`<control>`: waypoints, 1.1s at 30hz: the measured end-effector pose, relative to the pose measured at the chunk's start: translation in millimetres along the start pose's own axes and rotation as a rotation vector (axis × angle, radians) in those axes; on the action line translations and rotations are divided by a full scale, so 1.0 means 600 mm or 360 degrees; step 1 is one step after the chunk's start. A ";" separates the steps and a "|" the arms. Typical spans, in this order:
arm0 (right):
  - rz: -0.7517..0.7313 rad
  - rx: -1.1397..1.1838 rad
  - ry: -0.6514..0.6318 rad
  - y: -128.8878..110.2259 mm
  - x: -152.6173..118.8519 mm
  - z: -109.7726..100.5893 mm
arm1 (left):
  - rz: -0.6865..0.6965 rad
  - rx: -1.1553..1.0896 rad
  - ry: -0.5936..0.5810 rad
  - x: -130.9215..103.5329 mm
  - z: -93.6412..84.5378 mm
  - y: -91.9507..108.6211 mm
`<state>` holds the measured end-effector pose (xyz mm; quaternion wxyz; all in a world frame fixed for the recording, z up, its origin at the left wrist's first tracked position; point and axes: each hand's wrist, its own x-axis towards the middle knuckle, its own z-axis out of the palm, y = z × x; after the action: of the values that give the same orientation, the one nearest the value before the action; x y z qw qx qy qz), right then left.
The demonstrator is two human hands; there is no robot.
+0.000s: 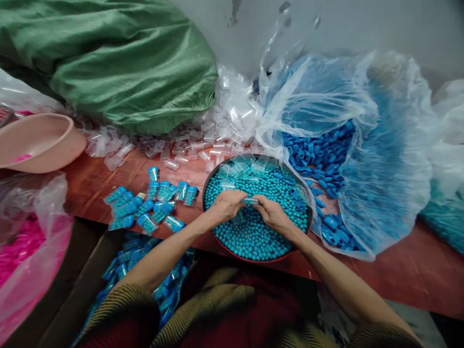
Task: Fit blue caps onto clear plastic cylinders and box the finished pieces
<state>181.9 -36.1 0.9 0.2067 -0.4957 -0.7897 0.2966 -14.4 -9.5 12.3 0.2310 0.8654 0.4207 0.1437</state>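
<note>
Fingertips of the left hand [228, 205] and right hand [273, 212] are curled in and pinch a clear tube [250, 200] between them, apparently to steady its short body from both ends. It lies sideways above the blue beads [250, 241], where any spill would likely fall back into the round basin [259, 260]. Outward from there, filled tubes [164, 189] lie grouped at nine o'clock, apart from the empty tubes [181, 158] heaped from ten to twelve, which probably prevents mixing. Blue caps [326, 159] spill from a clear bag [395, 193] at two to three o'clock, seemingly within easy reach along the bench [377, 270]. No brand, label or writing can be read.
</note>
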 end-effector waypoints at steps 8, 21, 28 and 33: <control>0.0069 0.0534 -0.0092 0.010 0.031 -0.037 | -0.0215 -0.0630 -0.0138 0.005 -0.050 -0.049; -0.0407 -0.0653 -0.0320 -0.073 -0.004 0.038 | -0.0291 0.0062 0.0365 -0.005 -0.043 -0.044; -0.0335 -0.0580 -0.0433 -0.075 -0.021 0.068 | -0.0174 -0.0051 0.0182 -0.093 -0.004 -0.005; 0.0111 0.0309 -0.0392 -0.042 -0.009 0.038 | -0.0015 -0.0260 0.0090 -0.084 0.042 0.021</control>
<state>153.4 -55.7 1.1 0.1448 -0.4604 -0.7589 0.4372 -25.4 -63.6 -5.1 0.2896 0.8372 0.4181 0.2010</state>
